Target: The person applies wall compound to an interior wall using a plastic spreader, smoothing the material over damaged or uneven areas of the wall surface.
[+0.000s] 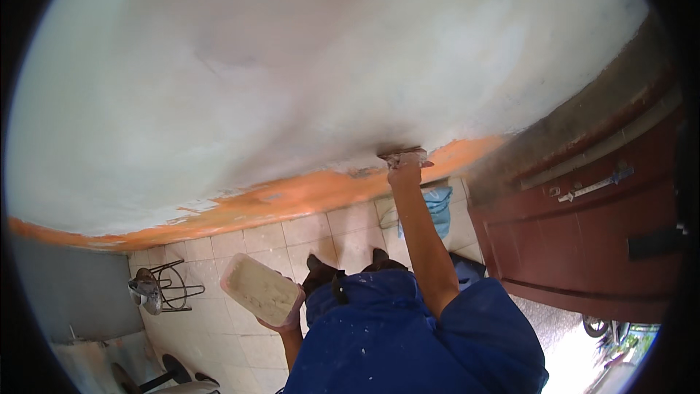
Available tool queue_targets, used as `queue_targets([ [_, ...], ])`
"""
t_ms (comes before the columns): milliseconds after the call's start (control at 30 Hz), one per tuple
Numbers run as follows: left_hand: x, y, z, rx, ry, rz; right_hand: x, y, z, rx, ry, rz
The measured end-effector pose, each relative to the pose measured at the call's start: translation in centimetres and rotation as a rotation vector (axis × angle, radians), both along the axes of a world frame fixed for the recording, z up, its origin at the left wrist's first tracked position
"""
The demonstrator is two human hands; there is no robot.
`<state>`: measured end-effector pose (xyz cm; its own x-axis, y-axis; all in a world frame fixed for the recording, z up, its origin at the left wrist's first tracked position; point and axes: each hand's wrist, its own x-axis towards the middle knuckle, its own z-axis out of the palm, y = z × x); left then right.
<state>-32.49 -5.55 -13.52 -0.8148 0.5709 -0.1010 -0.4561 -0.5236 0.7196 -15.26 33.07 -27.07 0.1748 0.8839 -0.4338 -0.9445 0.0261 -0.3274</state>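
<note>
Two grips curl closed: right grip (406, 168) round a scraper (389, 155) against the wall (306, 51); left grip (294, 314) round a tub's (227, 268) right end.

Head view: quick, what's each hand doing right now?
Left hand: holding a rectangular tub of pale paste.
Right hand: closed on a flat-edged spreading tool at the wall.

Left grip (291, 318) lies partly hidden beneath a tub (261, 289), while a flat tool (386, 156) in the right grip (405, 166) is too small and blurred to identify; the right forearm (425, 237) covers part of a blue bag (439, 208), and the view's dark rim crops door (576, 241) and wall (292, 58)
</note>
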Motion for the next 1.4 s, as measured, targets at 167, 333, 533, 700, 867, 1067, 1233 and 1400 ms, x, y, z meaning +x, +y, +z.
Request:
queue_targets([
  [167,-0.2,-0.4,-0.5,-0.005,0.014,-0.004,0.4,-0.4,12.1,-0.208,-0.116,0.058],
  [333,-0.3,0.0,0.0,-0.112,0.112,-0.001,2.8,-3.8,17.3,0.043,-0.04,0.364],
  [533,0.7,0.6,0.3,-0.3,0.362,-0.057,4.5,-6.1,13.0,-0.112,-0.292,0.175],
  [700,1.2,0.2,0.0,-0.118,0.044,-0.093,5.5,-4.3,-0.8,0.037,-0.404,0.364],
  [867,-0.2,-2.5,-1.5,0.217,-0.309,-0.206,1.4,-2.6,1.2,0.028,-0.198,0.291],
  [1067,0.5,-2.1,0.2,0.185,-0.401,-0.119,0.7,-2.8,7.3,-0.138,0.038,0.168],
  [1233,0.7,-0.2,1.5,0.142,-0.439,-0.133,2.7,-3.2,5.8,-0.003,-0.017,0.157],
  [1400,1.0,-0.2,0.8,0.092,-0.216,-0.171,3.2,-6.8,8.9,-0.061,-0.172,0.17],
])
